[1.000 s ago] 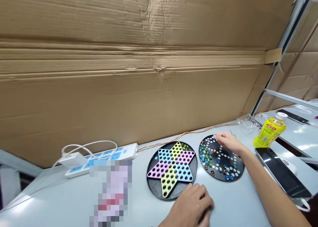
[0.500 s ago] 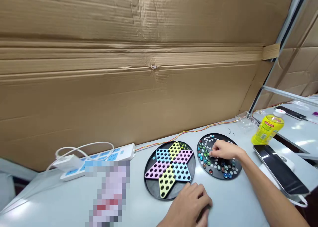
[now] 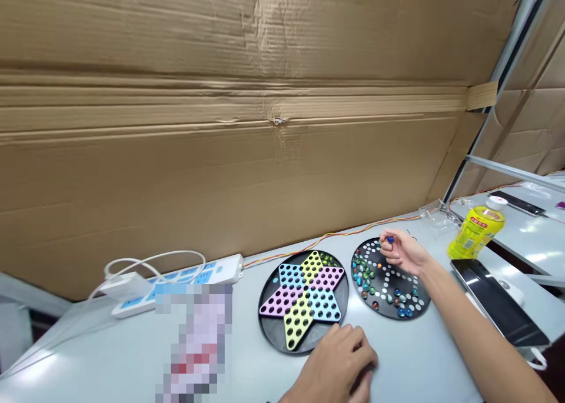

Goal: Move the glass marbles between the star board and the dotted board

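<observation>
My right hand is raised just above the round black lid with white dots, pinching a dark blue marble between thumb and fingertips. Several glass marbles, green, blue and reddish, lie on that lid, mostly at its left and lower right. My left hand rests on the table with fingers curled, close to the near right rim of the Chinese checkers board; its palm side is hidden. The board's star has pink, blue and yellow points, and green-yellow marbles sit in its far right rim section.
A white power strip with a plugged charger and cable stands at the left, near a pixelated item. Right of the lid are a yellow drink bottle, a black phone and a clear plastic bag. A cardboard wall rises behind.
My right hand has lifted off the marbles on the lid and turned, now with a blue marble in its fingertips. An orange spot on the lid is uncovered. My left hand stays put.
</observation>
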Demonstrator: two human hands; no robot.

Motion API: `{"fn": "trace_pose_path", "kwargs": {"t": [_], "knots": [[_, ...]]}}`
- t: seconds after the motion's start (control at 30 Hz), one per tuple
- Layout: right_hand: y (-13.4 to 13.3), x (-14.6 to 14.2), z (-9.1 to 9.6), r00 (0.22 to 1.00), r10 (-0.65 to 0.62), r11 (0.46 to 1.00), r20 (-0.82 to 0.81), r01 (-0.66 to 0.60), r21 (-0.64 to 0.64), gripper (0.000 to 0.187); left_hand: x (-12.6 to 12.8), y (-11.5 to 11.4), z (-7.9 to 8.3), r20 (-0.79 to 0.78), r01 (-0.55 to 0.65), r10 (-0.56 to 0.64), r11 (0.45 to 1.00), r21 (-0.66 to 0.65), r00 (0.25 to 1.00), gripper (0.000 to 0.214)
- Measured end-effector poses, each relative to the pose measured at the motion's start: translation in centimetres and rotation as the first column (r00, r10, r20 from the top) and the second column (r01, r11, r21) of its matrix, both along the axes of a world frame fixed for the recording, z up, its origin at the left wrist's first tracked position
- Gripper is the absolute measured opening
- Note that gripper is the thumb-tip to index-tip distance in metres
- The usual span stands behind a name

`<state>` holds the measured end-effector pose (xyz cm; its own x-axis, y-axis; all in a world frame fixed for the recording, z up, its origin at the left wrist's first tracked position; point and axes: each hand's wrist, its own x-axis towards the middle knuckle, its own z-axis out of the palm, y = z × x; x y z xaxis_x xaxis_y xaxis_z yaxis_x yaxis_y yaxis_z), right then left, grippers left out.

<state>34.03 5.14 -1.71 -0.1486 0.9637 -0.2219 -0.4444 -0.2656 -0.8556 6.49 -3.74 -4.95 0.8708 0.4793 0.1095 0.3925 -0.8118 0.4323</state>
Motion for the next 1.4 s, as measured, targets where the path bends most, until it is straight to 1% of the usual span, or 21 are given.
{"fn": "trace_pose_path", "kwargs": {"t": [0.07, 0.13, 0.23, 0.33, 0.4, 0.57, 0.7, 0.8, 0.83, 0.87, 0.9, 0.93, 1.0, 1.03, 1.07, 1.1, 1.13, 1.17, 1.23, 1.3, 1.4], "knots": [[0.0, -0.2, -0.1, 0.989, -0.011, 1.000, 0.146, 0.007, 0.027, 0.035, 0.0, -0.1, -0.1, -0.009, -0.004, 0.004, 1.000, 0.007, 1.000, 0.022], [-0.3, -0.3, 0.1, 0.923, -0.042, 0.997, 0.382, 0.016, 0.071, 0.045, 0.0, -0.1, -0.2, -0.011, 0.001, -0.001, 1.000, 0.017, 1.000, 0.022], [-1.4, -0.2, 0.0, 0.691, -0.062, 0.989, 0.720, -0.056, 0.139, 0.048, -0.1, -0.2, -0.4, -0.005, 0.002, -0.002, 1.000, 0.031, 1.000, 0.021], [-2.9, 0.6, -0.8, 0.412, -0.052, 0.975, 0.910, -0.177, 0.136, 0.045, 0.0, -0.1, -0.3, -0.012, 0.001, -0.001, 1.000, 0.024, 1.000, 0.021], [-4.0, 1.2, -1.6, 0.268, -0.025, 0.974, 0.963, -0.212, 0.084, 0.046, 0.0, -0.1, -0.2, -0.019, 0.008, -0.008, 1.000, 0.017, 1.000, 0.022], [-6.3, 1.5, -2.1, 0.022, 0.078, 0.979, 0.997, -0.192, -0.072, 0.049, 0.1, -0.1, 0.0, -0.019, 0.011, -0.011, 1.000, 0.012, 1.000, 0.022], [-7.0, -0.1, -1.4, -0.107, 0.073, 0.967, 0.992, -0.236, -0.096, 0.043, 0.1, 0.1, 0.0, -0.027, 0.000, 0.000, 1.000, 0.024, 1.000, 0.022], [-6.7, -1.2, -1.2, -0.172, 0.025, 0.954, 0.985, -0.289, -0.075, 0.042, 0.2, 0.3, -0.1, -0.044, 0.007, -0.006, 1.000, 0.031, 0.999, 0.022], [-6.4, -1.3, -1.2, -0.162, 0.012, 0.953, 0.987, -0.297, -0.060, 0.042, 0.2, 0.3, -0.2, -0.047, 0.009, -0.007, 0.999, 0.034, 0.999, 0.022], [-6.1, -1.4, -1.2, -0.114, 0.007, 0.952, 0.993, -0.304, -0.041, 0.043, 0.2, 0.3, -0.2, -0.047, 0.008, -0.006, 0.999, 0.038, 0.999, 0.022], [-5.7, -1.4, -1.2, -0.021, 0.007, 0.950, 1.000, -0.311, -0.014, 0.043, 0.2, 0.3, -0.3, -0.046, 0.007, -0.006, 0.999, 0.040, 0.999, 0.022], [-5.2, -1.3, -1.2, 0.117, 0.014, 0.952, 0.993, -0.305, 0.022, 0.042, 0.1, 0.3, -0.4, -0.045, 0.007, -0.005, 0.999, 0.041, 0.999, 0.023], [-4.3, -0.9, -1.0, 0.497, 0.043, 0.972, 0.867, -0.223, 0.080, 0.040, 0.1, 0.2, -0.6, -0.042, 0.009, -0.008, 0.999, 0.042, 0.999, 0.022], [-3.9, -0.6, -0.8, 0.690, 0.041, 0.984, 0.723, -0.151, 0.089, 0.037, 0.1, 0.2, -0.7, -0.040, 0.012, -0.011, 0.999, 0.040, 0.999, 0.022], [-3.5, -0.4, -0.5, 0.843, 0.020, 0.994, 0.538, -0.076, 0.081, 0.034, 0.0, 0.3, -0.8, -0.036, 0.015, -0.014, 0.999, 0.039, 0.999, 0.022], [-3.1, -0.1, -0.2, 0.941, -0.012, 0.998, 0.339, -0.011, 0.065, 0.030, 0.0, 0.3, -0.9, -0.033, 0.018, -0.017, 0.999, 0.040, 0.999, 0.022], [-2.7, 0.1, 0.2, 0.987, -0.045, 0.998, 0.154, 0.038, 0.050, 0.026, 0.0, 0.3, -0.9, -0.028, 0.016, -0.015, 0.999, 0.043, 0.999, 0.022], [-2.3, 0.2, 0.5, 0.997, -0.072, 0.996, 0.003, 0.072, 0.045, 0.023, 0.0, 0.4, -0.9, -0.023, 0.011, -0.010, 0.999, 0.049, 1.000, 0.021], [-1.4, 0.2, 0.9, 0.979, -0.112, 0.992, -0.172, 0.121, 0.039, 0.021, 0.1, 0.4, -0.8, -0.012, 0.009, -0.009, 0.998, 0.065, 1.000, 0.018], [-0.4, 0.0, 0.9, 0.958, -0.154, 0.986, -0.240, 0.166, 0.028, 0.021, 0.7, 0.3, -0.5, 0.006, 0.013, -0.013, 0.997, 0.077, 1.000, 0.019], [1.0, -0.4, 0.2, 0.945, -0.192, 0.979, -0.264, 0.201, 0.009, 0.022, 2.7, 0.2, 0.2, 0.012, 0.030, -0.032, 0.994, 0.105, 0.999, 0.025]]}}
